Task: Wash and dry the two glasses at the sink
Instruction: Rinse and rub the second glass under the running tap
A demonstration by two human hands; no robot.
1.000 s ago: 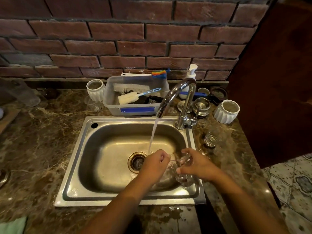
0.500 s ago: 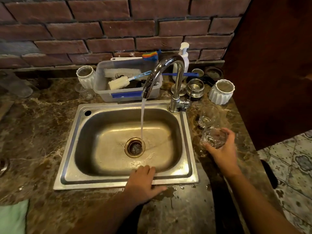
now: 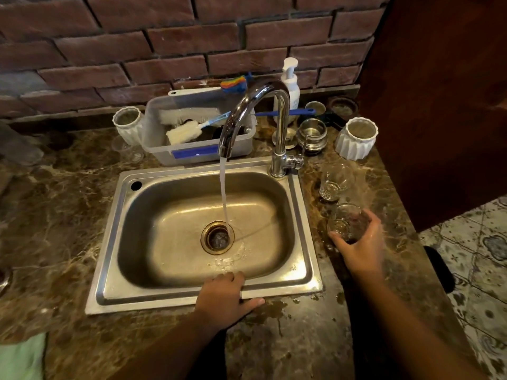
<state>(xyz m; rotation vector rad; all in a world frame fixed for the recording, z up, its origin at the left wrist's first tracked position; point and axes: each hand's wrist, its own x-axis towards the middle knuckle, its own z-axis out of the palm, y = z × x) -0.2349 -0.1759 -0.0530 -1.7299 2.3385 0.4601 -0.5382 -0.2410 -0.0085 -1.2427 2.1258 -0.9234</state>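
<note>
Right hand [image 3: 359, 242] curls round a glass [image 3: 347, 222], fingers and thumb wrapped about its sides, at the counter [image 3: 55, 229] just right of the sink [image 3: 304, 215] (whether its base touches the stone, I can't tell). The second glass [image 3: 333, 182] stands upright just beyond it, nearer the tap [image 3: 247, 111], apart from the hand. Left hand [image 3: 226, 294] lies flat on the sink's front rim, fingers relaxed, holding nothing. Water runs from the tap into the drain [image 3: 218, 237]. A tub [image 3: 153, 127] of brushes sits behind the sink, and a green cloth [image 3: 22, 357] lies at the counter's near left corner.
</note>
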